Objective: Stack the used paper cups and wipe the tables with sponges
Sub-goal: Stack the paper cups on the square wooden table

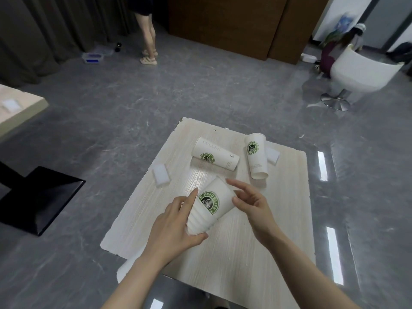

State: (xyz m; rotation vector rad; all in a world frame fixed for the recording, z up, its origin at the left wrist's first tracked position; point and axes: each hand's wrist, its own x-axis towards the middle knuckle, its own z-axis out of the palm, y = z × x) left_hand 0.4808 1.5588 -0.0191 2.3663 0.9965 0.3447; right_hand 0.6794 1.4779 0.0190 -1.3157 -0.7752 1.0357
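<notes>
While the nested stack of white paper cups with a green round logo (206, 208) is lying tilted just above the pale wood-grain square table (234, 259), low in the middle of the frame, the left hand (176, 224) is gripping it, fingers along the far side and thumb curling under the layered rims, probably to be keeping the open end turned toward the body for the next cup. The right hand (252, 204) is hovering just right of the stack with fingers loosely spread, holding nothing; it may be brushing the cup wall, though contact is hard to tell.

Further up the table, a single white paper cup on its side (215, 156) is lying across the centre, and a second white paper cup (257, 156) is lying to its right, both waiting to be added. A white rectangular sponge (161, 175) is resting near the table's left edge, and another white sponge (273, 155) is sitting just beside the right cup, both apparently parked for the wiping step.

Beyond, a white swivel chair (361, 72) is standing at the upper right.
</notes>
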